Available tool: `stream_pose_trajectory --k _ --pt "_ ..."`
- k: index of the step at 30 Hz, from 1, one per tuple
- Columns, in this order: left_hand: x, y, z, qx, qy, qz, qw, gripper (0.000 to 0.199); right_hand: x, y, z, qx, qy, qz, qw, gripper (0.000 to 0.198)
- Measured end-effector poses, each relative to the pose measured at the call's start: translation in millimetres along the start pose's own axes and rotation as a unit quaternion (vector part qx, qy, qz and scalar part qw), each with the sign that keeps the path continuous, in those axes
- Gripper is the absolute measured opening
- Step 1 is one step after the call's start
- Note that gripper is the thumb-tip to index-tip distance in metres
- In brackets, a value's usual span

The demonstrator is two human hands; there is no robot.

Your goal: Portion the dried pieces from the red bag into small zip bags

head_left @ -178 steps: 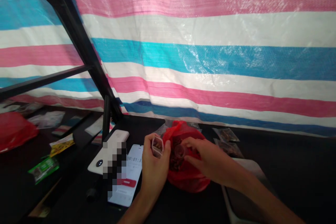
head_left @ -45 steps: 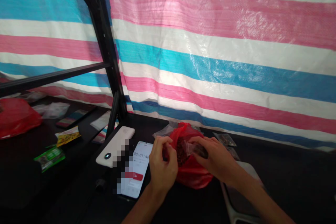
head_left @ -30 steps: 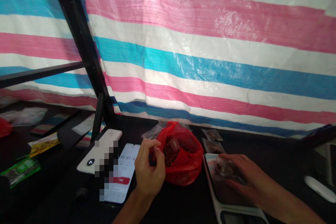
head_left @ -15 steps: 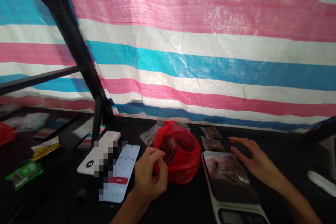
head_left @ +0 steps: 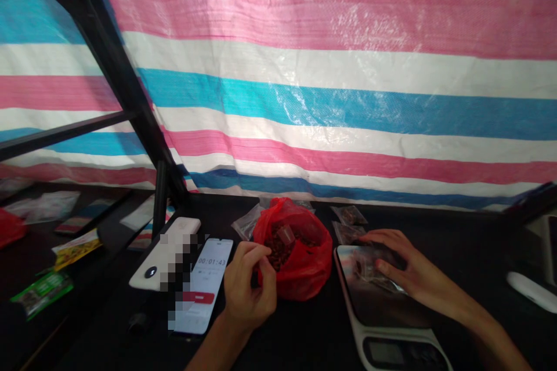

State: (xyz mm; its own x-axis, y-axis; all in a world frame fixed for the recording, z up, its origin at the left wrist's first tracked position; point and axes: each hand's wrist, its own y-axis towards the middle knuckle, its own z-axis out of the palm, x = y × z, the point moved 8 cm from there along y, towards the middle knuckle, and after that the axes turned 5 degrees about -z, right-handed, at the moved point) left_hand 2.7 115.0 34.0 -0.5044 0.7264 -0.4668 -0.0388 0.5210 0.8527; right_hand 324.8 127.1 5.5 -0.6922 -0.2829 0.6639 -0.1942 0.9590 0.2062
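Observation:
My left hand is curled at the left rim of a red plastic bag, its thumb and fingertips pinched on the edge. Inside the bag lie many small reddish-brown pieces and a small clear scoop or cup. My right hand reaches over a kitchen scale, fingers stretched out and thumb apart. Under it a small clear zip bag of brown pieces lies on the plate, partly hidden. The thumb is at this bag; whether it touches cannot be made out.
Two filled clear packets lie behind the scale. Clear bags lie behind the red bag. Left are a phone showing a timer, a white power bank, and green and yellow packets. A white object lies right.
My right hand has moved left, from the scale's right side to over the zip bag on its plate. My left hand stays at the red bag's rim.

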Motion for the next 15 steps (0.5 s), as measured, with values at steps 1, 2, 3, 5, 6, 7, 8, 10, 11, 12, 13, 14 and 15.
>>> stream_pose_trajectory --k 1,2,3,5,6,7,8,10,11,12,13,14,15 --pt "-1.0 0.1 -0.5 -0.003 0.002 0.003 1.000 0.026 -0.7 -1.9 1.1 0.006 0.007 0.000 1.000 0.046" --pt "-2.0 0.1 -0.7 -0.006 0.003 0.006 1.000 0.026 -1.7 -4.3 2.2 0.015 0.015 0.000 1.000 0.047" --pt "-2.6 -0.1 -0.6 -0.006 0.004 0.008 1.000 0.026 -2.7 -7.1 3.4 0.025 0.022 0.003 0.999 0.048" --pt "-3.3 -0.7 -0.4 -0.007 0.002 0.009 1.000 0.027 -4.0 -12.5 5.8 0.047 0.022 0.009 0.999 0.052" --pt "-3.5 -1.2 -0.3 -0.007 -0.001 0.009 1.000 0.028 -4.2 -14.7 7.3 0.057 0.016 0.013 0.998 0.053" --pt "-3.7 -1.5 -0.1 -0.007 -0.003 0.009 1.000 0.028 -4.3 -16.5 9.0 0.067 0.009 0.018 0.998 0.053" --pt "-4.1 -1.8 -0.4 -0.009 -0.004 0.009 1.000 0.028 -4.5 -17.6 10.7 0.075 0.002 0.023 0.997 0.052" --pt "-5.2 -1.7 -2.1 -0.018 -0.005 0.011 1.000 0.028 -5.2 -18.0 13.2 0.082 -0.009 0.034 0.996 0.045" --pt "-5.7 -1.1 -3.2 -0.023 -0.004 0.012 1.000 0.028 -5.6 -17.2 13.4 0.077 -0.012 0.038 0.996 0.042" --pt "-6.0 -0.3 -4.5 -0.028 -0.004 0.012 1.000 0.027 -4.9 -15.5 12.9 0.067 -0.012 0.039 0.997 0.040" --pt "-5.7 0.8 -5.9 -0.034 -0.003 0.009 0.999 0.027 -3.1 -13.1 11.4 0.050 -0.009 0.036 0.998 0.039" --pt "-4.8 2.1 -7.2 -0.039 -0.004 0.002 0.999 0.026 0.2 -9.9 10.2 0.032 0.000 0.033 0.999 0.039" --pt "-3.3 3.3 -8.3 -0.044 -0.005 -0.007 0.999 0.025 5.5 -5.9 10.1 0.019 0.013 0.029 0.999 0.039"
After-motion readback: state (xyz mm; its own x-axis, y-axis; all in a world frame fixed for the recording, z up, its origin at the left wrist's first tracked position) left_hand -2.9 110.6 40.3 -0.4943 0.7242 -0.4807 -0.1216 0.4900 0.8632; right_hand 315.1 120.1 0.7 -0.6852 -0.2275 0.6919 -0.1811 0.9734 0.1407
